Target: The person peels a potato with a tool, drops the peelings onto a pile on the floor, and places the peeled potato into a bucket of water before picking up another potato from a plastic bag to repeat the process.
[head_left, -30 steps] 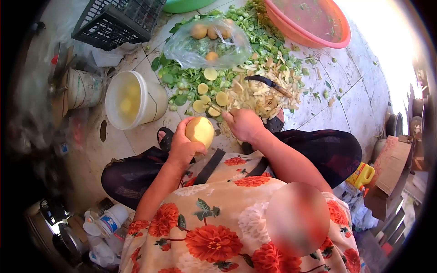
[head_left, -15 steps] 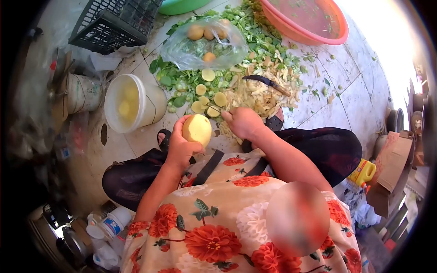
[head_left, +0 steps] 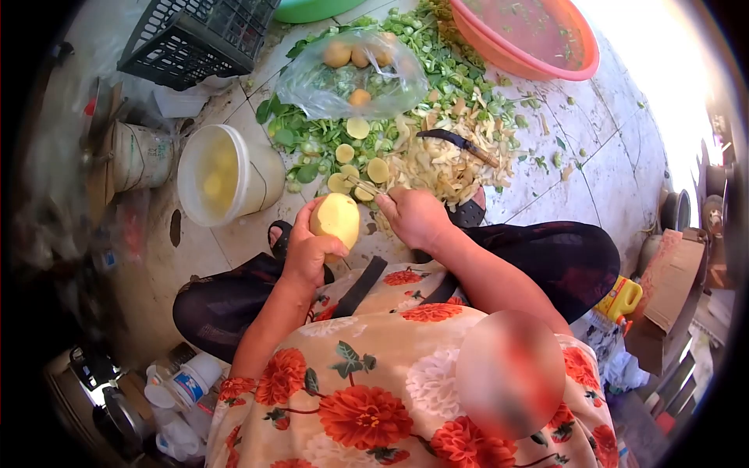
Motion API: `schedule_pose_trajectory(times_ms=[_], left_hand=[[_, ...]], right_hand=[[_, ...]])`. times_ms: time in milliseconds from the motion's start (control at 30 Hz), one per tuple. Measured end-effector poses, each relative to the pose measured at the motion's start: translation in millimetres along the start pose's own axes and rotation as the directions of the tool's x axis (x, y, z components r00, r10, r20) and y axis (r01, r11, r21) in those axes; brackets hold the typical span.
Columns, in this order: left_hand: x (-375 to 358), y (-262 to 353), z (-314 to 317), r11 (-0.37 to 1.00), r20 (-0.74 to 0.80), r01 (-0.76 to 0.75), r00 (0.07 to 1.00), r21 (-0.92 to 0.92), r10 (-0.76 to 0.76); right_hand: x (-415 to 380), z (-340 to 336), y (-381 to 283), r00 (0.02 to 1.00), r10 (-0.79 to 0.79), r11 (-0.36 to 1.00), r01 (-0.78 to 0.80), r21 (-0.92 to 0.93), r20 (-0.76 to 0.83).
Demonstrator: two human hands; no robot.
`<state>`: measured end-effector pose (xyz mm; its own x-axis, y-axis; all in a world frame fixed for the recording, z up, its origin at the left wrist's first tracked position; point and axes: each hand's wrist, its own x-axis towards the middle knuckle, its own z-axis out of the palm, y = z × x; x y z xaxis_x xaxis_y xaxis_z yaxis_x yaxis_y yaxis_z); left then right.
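At the centre of the view, the left hand (head_left: 303,251) is curled around a peeled potato (head_left: 338,220), thumb across its lower face. To its right, the right hand (head_left: 417,220) grips a slim tool (head_left: 363,185), apparently a peeler, its head directed away from the body. Relative to half a second earlier, the left thumb has moved further onto the potato, and the tool's head shows broader, which suggests a slight turn of the right wrist. Tool and potato appear apart; the change therefore reads as a regrip between strokes, with no peel being cut. Beyond the tool lie pale rounds (head_left: 378,170) and heaped peelings (head_left: 437,171), with a curved knife (head_left: 445,136) resting on the heap. Left of these stands a white bucket (head_left: 261,171) holding yellow pieces; farther out, a clear bag (head_left: 394,90) contains unpeeled produce
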<state>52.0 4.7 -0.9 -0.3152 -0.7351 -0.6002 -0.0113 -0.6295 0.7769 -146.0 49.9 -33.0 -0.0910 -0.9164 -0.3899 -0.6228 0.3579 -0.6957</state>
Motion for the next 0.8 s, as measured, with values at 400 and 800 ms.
schedule_pose_trajectory(times_ms=[400,800], left_hand=[[-4.8,-1.3,-7.4,0.997,0.067,0.040,0.997,-0.071,-0.036],[6.1,-7.7,-13.9,0.975,0.137,0.090,0.989,-0.203,-0.063]], right_hand=[[6.6,6.2,9.7,0.999,0.046,0.997,-0.046,-0.057,-0.001],[-2.9,14.3,10.4,0.998,-0.034,0.999,0.035,-0.021,0.046]])
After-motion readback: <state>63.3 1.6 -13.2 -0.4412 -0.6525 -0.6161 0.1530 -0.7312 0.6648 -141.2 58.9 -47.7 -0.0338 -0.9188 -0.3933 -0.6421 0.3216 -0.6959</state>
